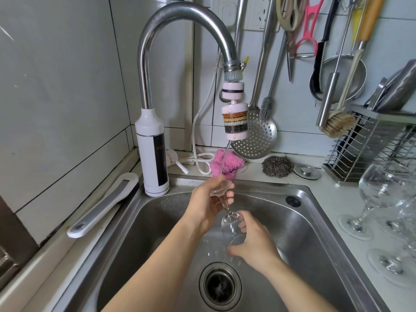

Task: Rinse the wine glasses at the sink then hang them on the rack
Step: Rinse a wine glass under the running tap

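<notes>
wine glass (230, 224) | foot up over steel sink (304, 221) | tiled wall (56, 86) behind

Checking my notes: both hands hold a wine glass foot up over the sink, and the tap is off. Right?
No, the tap runs: the head view shows a stream from its filter onto the wine glass, held foot up by left hand and right hand over the sink.

On the desk (333, 195) a pink cloth (234, 164) lies mid-frame, a steel scourer (276, 166) and metal drain stopper (307, 171) at its three o'clock, a perforated skimmer (256, 140) hanging at its one o'clock, and a white-handled tool (105, 203) at its eight o'clock.
</notes>
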